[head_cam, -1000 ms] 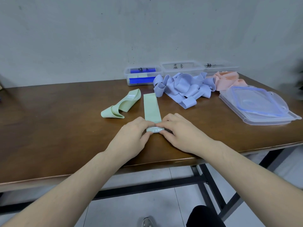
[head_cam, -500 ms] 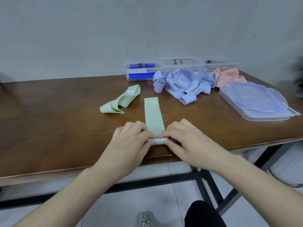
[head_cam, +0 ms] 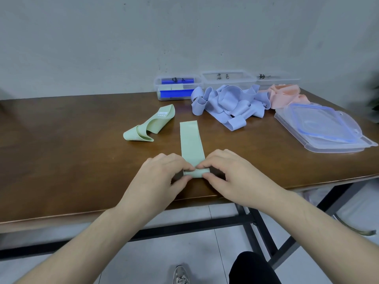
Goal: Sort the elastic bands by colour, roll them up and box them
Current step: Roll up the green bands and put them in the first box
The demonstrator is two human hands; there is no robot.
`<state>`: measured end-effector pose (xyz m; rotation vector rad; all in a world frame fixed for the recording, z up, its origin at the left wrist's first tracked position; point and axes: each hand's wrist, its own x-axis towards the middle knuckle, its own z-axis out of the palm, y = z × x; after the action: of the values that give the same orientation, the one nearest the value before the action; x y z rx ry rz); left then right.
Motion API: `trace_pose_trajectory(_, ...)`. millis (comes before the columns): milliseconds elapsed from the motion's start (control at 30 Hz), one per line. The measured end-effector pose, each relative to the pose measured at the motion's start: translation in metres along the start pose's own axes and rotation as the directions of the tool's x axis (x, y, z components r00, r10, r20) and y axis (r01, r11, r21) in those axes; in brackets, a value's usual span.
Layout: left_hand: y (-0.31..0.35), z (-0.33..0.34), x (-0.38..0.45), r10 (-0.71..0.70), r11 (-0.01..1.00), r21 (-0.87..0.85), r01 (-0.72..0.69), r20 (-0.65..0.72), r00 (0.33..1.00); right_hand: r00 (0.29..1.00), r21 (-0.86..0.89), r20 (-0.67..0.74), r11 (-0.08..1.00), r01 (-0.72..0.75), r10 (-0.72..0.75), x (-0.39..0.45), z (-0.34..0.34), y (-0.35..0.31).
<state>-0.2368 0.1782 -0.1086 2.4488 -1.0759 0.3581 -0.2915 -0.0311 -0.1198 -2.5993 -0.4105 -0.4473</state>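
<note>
Both hands, left hand [head_cam: 162, 177] and right hand [head_cam: 231, 173], pinch the green band [head_cam: 192, 144]'s small roll. Loose fingers could let it spring open.

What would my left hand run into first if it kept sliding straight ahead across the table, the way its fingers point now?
Probably the flat, unrolled stretch of the green band, which the left hand is already pinching at its rolled end. Beyond that lies the pile of lilac bands, though depth is hard to judge.
</note>
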Motion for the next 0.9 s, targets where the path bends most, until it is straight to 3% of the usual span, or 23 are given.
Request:
trace_pose_trajectory(300,-0.007,0.003,0.012,-0.096,0.983,-0.151,0.104,0.059,0.994,0.999,-0.043,-0.039,0.999,0.001,-0.002,0.005,0.002,0.001)
trace_pose_trajectory(400,-0.006,0.002,0.009,-0.064,0.990,-0.123,0.066,0.026,0.998,1.000,-0.038,-0.016,0.999,-0.015,0.014,0.009,0.001,0.003)
trace_pose_trajectory(600,-0.006,-0.001,0.015,-0.073,0.996,-0.044,0.077,0.102,0.992,0.998,-0.066,0.055,0.997,-0.038,0.042,0.018,-0.003,0.005)
trace_pose_trajectory(767,-0.011,0.003,0.023,-0.100,0.993,-0.049,0.107,0.122,0.987,1.000,-0.152,0.021,0.988,0.022,-0.020,0.016,-0.001,0.006)
trace_pose_trajectory(900,-0.010,0.003,0.025,-0.107,0.993,-0.042,0.113,0.138,0.985,1.000,-0.116,0.007,0.993,0.008,-0.008,0.018,-0.001,0.010)
